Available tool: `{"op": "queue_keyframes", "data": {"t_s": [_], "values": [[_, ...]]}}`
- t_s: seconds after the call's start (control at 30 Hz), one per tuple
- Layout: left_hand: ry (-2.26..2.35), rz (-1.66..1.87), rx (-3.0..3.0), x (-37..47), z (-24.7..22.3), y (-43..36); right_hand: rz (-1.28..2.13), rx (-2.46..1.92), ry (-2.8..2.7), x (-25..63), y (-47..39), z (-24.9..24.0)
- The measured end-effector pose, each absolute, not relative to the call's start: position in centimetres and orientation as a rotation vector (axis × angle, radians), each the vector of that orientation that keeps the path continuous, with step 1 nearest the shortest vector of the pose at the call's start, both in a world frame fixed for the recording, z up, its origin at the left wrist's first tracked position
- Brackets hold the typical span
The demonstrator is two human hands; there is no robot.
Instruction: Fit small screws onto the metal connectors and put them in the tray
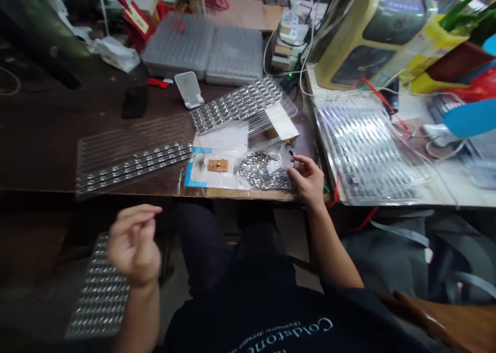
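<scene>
My right hand (309, 181) is at the right end of the work area, thumb and fingers pinched on a small dark and silver metal part (295, 162). Just left of it lies a heap of small shiny metal parts (263, 171) on clear plastic. A small orange-brown block (217, 165) rests on a white sheet with blue edges, left of the heap. My left hand (135, 244) is raised in front of the table edge, slightly blurred. Its fingertips are drawn together, and anything between them is too small to make out.
A clear ribbed tray (135, 154) partly filled with metal parts lies left; a fuller tray (236, 105) lies behind, under a white box (282, 121). More trays (368, 156) are stacked right. Another filled tray (98, 291) is low at left. A phone stand (188, 89) stands behind.
</scene>
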State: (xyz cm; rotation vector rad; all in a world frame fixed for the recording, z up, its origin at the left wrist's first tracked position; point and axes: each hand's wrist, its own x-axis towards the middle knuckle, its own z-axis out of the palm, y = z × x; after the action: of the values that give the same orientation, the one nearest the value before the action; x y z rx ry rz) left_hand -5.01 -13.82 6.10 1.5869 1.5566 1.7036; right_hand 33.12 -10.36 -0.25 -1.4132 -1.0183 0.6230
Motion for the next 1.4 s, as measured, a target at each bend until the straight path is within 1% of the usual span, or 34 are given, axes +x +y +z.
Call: {"op": "queue_keyframes", "data": {"t_s": [0.07,0.13,0.2,0.27,0.43,0.53,0.63,0.77,0.9,1.03,1.27,1.4], "values": [[1.453,1.637,1.536,-3.4,4.0,-14.0,0.675,-1.394,-1.091,32.5,-10.3,1.0],[1.372,1.459,1.56,-1.8,2.5,-14.3,0.781,-1.33,-1.135,31.5,-10.0,2.5],[1.278,1.284,1.657,-0.5,2.2,-14.4,0.916,-1.244,-1.183,30.3,-9.4,3.9],[1.183,1.193,1.73,0.5,3.0,-13.8,0.967,-1.183,-1.31,29.1,-8.6,5.4],[1.099,1.246,1.802,3.1,5.9,-10.8,0.752,-1.011,-1.83,27.0,-6.4,8.9],[1.07,1.288,1.822,4.7,6.2,-8.9,0.748,-0.912,-1.981,26.2,-5.3,9.7],[1.069,1.36,1.76,5.7,5.4,-7.3,0.818,-0.891,-1.986,25.4,-4.3,9.2],[1.102,1.442,1.596,6.4,3.9,-5.7,0.967,-0.939,-1.814,24.6,-3.2,7.2],[1.108,1.428,1.429,6.8,3.2,-5.0,1.112,-0.951,-1.634,24.0,-2.5,5.4],[1.163,1.401,1.419,7.0,3.3,-4.8,1.221,-0.952,-1.52,23.8,-2.6,4.7],[1.184,1.383,1.655,6.7,3.6,-5.0,1.226,-0.921,-1.515,23.6,-3.2,4.2],[1.153,1.355,1.681,5.9,2.9,-4.6,1.123,-0.919,-1.709,24.0,-3.2,4.1]]}}
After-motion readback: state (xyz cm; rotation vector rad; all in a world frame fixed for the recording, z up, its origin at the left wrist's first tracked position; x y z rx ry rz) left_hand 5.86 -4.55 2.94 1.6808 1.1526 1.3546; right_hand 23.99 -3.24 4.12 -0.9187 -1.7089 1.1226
